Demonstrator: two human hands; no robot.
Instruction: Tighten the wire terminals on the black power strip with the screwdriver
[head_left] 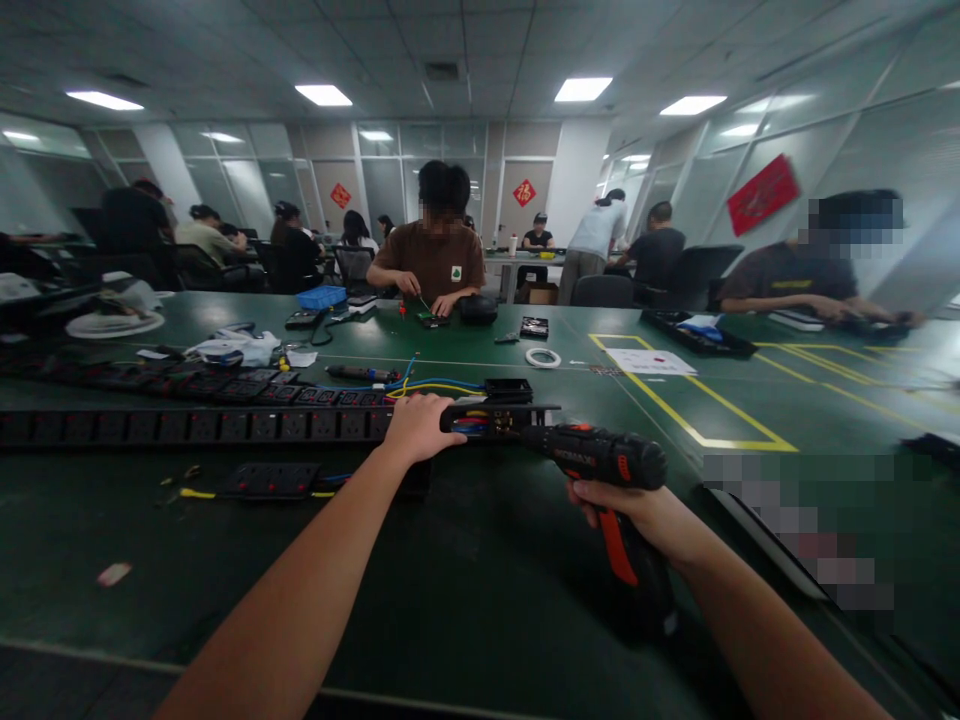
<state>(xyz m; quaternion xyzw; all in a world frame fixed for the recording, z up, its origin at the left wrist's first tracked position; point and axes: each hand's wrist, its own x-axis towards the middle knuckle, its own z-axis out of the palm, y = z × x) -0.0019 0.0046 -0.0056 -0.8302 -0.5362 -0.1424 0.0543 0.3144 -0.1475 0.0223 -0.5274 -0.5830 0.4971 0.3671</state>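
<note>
Pinching the strip (225,428) inside the table's (465,600) near edge with our left grip (420,428), we are clasping the drill (600,455) in our right grip (622,500); sockets (296,427) are sitting fitted, exposed wires (472,425) are suggesting unfinished work.

The far side of your green table (465,640).
Facing you, a brown-shirted person (421,258) bends over a small device (433,322), a blue basket (321,298) nearby; to your right, a white ring (529,353) lies near a printed sheet (651,362) overlapping a yellow outline (742,446), and a red diamond (524,193) hangs behind.
</note>
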